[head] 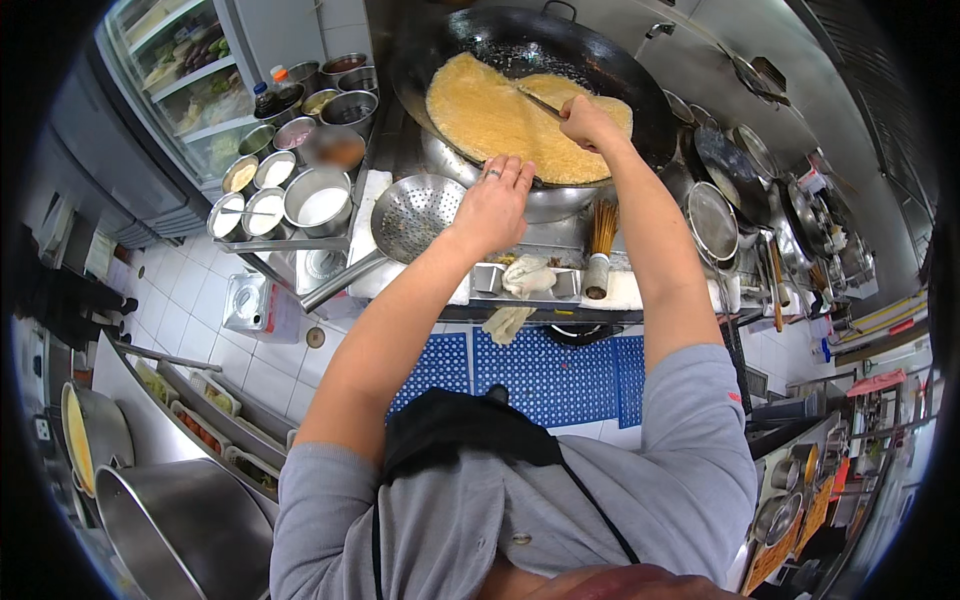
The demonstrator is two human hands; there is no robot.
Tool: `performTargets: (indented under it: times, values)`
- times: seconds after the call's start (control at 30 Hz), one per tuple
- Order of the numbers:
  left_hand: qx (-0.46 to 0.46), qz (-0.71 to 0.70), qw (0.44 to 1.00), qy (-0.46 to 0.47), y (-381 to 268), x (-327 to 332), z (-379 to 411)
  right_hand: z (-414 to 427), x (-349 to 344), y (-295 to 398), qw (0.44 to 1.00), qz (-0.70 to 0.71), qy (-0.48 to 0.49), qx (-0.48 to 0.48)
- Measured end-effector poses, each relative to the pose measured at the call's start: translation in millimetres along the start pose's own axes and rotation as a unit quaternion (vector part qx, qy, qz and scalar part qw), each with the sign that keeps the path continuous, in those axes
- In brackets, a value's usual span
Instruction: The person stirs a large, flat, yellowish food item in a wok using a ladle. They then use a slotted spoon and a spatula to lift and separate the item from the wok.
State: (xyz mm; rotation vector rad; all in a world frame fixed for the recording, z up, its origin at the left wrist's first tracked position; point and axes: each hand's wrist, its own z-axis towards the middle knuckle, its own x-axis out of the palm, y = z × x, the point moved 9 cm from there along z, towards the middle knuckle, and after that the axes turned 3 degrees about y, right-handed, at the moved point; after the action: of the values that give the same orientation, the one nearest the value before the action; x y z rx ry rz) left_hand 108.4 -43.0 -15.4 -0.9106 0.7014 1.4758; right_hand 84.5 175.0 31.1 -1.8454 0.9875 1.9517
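Observation:
A large black wok (645, 82) holds a wide yellow sheet of food, perhaps egg (480, 112), folded or overlapping at its right side. My right hand (592, 126) is closed on the handle of a metal utensil (538, 101), whose far end meets the food; its head is hidden. Near the wok's front rim lies my left hand (493, 202), its fingers together over a cloth or handle I cannot make out. Just left of that hand rests a perforated metal strainer ladle (412, 214) with a long handle.
Left stand metal containers of seasonings (319, 199). A bamboo brush (602, 247) and a crumpled cloth (529, 276) sit at the stove's front edge. Right are a mesh strainer (712, 221) and more pans. Behind me at the left stands a big steel pot (180, 525).

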Motion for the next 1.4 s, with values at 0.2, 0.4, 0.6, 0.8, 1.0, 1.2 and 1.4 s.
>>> performTargets:
  times: [0.2, 0.4, 0.6, 0.8, 1.0, 1.2, 1.4]
  values:
    - [0.014, 0.003, 1.0, -0.007, -3.9, -4.2, -0.1, -51.3, -14.9, -6.8, 0.992, 0.071, 0.099, 0.029]
    - [0.007, -0.081, 0.996, -0.031, -3.1, -13.7, -27.0, -127.1, -41.5, 7.1, 0.987, 0.031, 0.149, 0.05]
    - [-0.095, -0.313, 0.919, 0.219, -5.1, 26.7, -159.4, -165.6, -72.3, -8.1, 0.979, -0.023, 0.196, 0.042]
    - [-0.255, -0.182, 0.898, 0.308, 93.9, 153.4, -428.8, -208.1, -126.8, -9.5, 0.977, -0.021, 0.208, 0.045]
    - [-0.577, -0.213, 0.64, 0.461, 98.1, 168.3, -721.5, -210.4, -106.1, -30.3, 0.975, 0.073, 0.204, 0.044]
    - [-0.7, -0.314, 0.539, 0.349, 59.1, 147.1, -754.5, -136.3, -20.4, -11.9, 0.986, 0.089, 0.135, 0.028]
    - [-0.723, -0.39, 0.543, 0.175, 93.9, 156.5, -694.5, -64.9, 1.0, 23.0, 0.996, 0.066, 0.053, 0.009]
